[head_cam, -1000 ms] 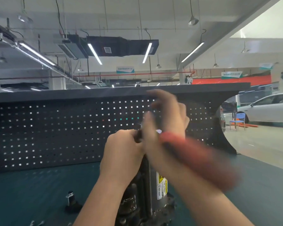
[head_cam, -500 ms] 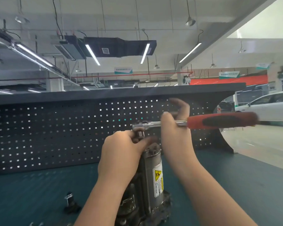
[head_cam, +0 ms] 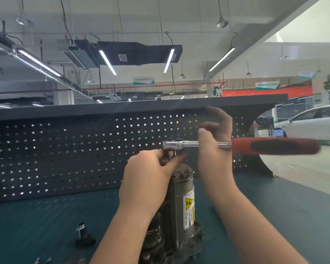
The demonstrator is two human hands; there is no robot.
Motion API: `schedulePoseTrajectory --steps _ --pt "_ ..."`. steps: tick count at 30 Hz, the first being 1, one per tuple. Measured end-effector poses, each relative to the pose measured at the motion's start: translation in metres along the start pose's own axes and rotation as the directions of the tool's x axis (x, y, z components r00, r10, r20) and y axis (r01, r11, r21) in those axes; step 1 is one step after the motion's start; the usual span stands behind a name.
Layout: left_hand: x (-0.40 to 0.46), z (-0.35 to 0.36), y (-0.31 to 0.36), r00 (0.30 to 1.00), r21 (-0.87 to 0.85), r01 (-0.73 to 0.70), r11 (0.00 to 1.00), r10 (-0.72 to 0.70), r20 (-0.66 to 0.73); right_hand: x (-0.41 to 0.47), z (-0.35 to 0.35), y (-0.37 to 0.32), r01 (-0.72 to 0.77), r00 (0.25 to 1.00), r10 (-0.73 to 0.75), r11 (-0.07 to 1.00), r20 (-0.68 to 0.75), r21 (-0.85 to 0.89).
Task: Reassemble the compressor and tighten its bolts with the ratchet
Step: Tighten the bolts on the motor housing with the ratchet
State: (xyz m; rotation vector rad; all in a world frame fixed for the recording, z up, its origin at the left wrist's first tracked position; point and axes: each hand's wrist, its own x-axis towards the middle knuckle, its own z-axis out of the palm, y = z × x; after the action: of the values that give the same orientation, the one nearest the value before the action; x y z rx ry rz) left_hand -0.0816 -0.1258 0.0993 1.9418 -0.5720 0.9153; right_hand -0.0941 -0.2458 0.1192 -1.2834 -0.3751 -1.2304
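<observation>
Fingers (head_cam: 171, 159) of the left hand (head_cam: 149, 180) are curled around the socket under the ratchet (head_cam: 236, 146), atop the compressor (head_cam: 181, 202); its shank is pinched by the right hand (head_cam: 215, 149).

Compressor (head_cam: 181, 202) upright on the tabletop (head_cam: 46, 221), ratchet (head_cam: 236, 146) level above it, small fitting (head_cam: 84, 235) to its left, pegboard (head_cam: 65, 153) behind, car (head_cam: 312, 122) far right.

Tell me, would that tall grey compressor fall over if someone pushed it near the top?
Maybe. The compressor stands upright on the bench, taller than wide, so a sideways shove up high could tip it. It looks like solid metal with a wider bottom, so it is probably heavy and slow to move. The left hand on its top likely helps steady it.
</observation>
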Motion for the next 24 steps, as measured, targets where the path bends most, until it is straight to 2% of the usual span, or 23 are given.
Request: schedulePoseTrajectory --steps 1,2,3,4,5,6,9,11,12,13,14,15,16,17,18,19,20,21,22,24 --pt "0.002 0.004 -0.001 0.999 0.001 0.036 0.999 -0.036 -0.025 -0.007 0.007 -0.006 0.153 0.988 -0.154 0.978 0.007 -0.144" --pt "0.003 0.008 -0.002 0.995 -0.042 0.084 0.996 -0.086 -0.058 -0.015 0.016 -0.013 0.3 0.954 -0.29 0.902 0.078 -0.312" --pt "0.004 0.011 -0.001 0.986 -0.104 0.131 0.986 -0.141 -0.088 -0.025 0.025 -0.016 0.458 0.888 -0.418 0.77 0.19 -0.444" --pt "0.004 0.013 -0.001 0.979 -0.145 0.161 0.976 -0.176 -0.1 -0.035 0.032 -0.014 0.585 0.809 -0.498 0.642 0.311 -0.495" --pt "0.004 0.012 -0.001 0.98 -0.137 0.162 0.977 -0.175 -0.095 -0.041 0.036 -0.015 0.635 0.772 -0.507 0.595 0.383 -0.494" --pt "0.003 0.009 -0.003 0.986 -0.099 0.138 0.985 -0.145 -0.076 -0.04 0.035 -0.017 0.62 0.785 -0.481 0.618 0.391 -0.484" --pt "0.003 -0.006 -0.007 0.999 0.005 0.03 1.0 -0.031 0.017 -0.014 0.011 -0.01 0.441 0.898 -0.373 0.768 0.235 -0.465" --pt "0.006 -0.009 -0.01 0.999 -0.004 0.006 1.0 -0.006 0.045 0.003 -0.009 -0.004 0.161 0.986 -0.136 0.915 0.093 -0.37" --pt "0.006 -0.008 -0.011 0.999 -0.003 0.0 1.0 0.0 0.037 0.007 -0.014 0.001 -0.022 0.997 0.044 0.948 0.063 -0.317" --pt "0.005 -0.006 -0.012 1.0 0.002 -0.007 1.0 0.007 0.024 0.006 -0.014 0.008 -0.203 0.973 0.222 0.953 0.063 -0.223" --pt "0.004 -0.003 -0.011 1.0 -0.005 -0.006 1.0 0.006 0.013 0.005 -0.01 0.012 -0.313 0.945 0.321 0.942 0.057 -0.119" --pt "0.004 -0.002 -0.011 1.0 -0.022 -0.003 1.0 0.003 0.009 0.001 -0.003 0.008 -0.278 0.959 0.282 0.956 0.028 -0.095" --pt "0.004 -0.002 -0.009 1.0 -0.032 0.005 0.999 -0.005 0.007 -0.004 0.003 0.001 -0.15 0.989 0.15 0.982 -0.006 -0.113" --pt "0.005 -0.002 -0.009 1.0 -0.025 0.011 1.0 -0.01 0.007 -0.008 0.011 -0.005 0.048 0.999 -0.05 0.974 -0.006 -0.221" --pt "0.006 -0.002 -0.01 1.0 -0.001 0.015 1.0 -0.015 0.0 -0.013 0.018 -0.011 0.243 0.97 -0.237 0.912 0.059 -0.331" --pt "0.007 -0.002 -0.011 1.0 0.034 0.01 0.999 -0.01 -0.01 -0.02 0.024 -0.014 0.422 0.906 -0.384 0.793 0.177 -0.44" --pt "0.008 -0.002 -0.01 1.0 0.063 0.013 0.998 -0.012 -0.017 -0.029 0.031 -0.012 0.584 0.81 -0.495 0.635 0.314 -0.505" --pt "0.007 -0.002 -0.009 1.0 0.078 0.017 0.997 -0.015 -0.023 -0.034 0.035 -0.009 0.668 0.743 -0.526 0.557 0.413 -0.493" --pt "0.007 -0.001 -0.007 1.0 0.094 0.018 0.995 -0.016 -0.025 -0.033 0.035 -0.01 0.667 0.743 -0.484 0.595 0.463 -0.448" --pt "0.005 -0.003 -0.005 1.0 0.119 -0.004 0.993 0.005 -0.007 -0.017 0.024 -0.005 0.575 0.803 -0.425 0.739 0.418 -0.352"
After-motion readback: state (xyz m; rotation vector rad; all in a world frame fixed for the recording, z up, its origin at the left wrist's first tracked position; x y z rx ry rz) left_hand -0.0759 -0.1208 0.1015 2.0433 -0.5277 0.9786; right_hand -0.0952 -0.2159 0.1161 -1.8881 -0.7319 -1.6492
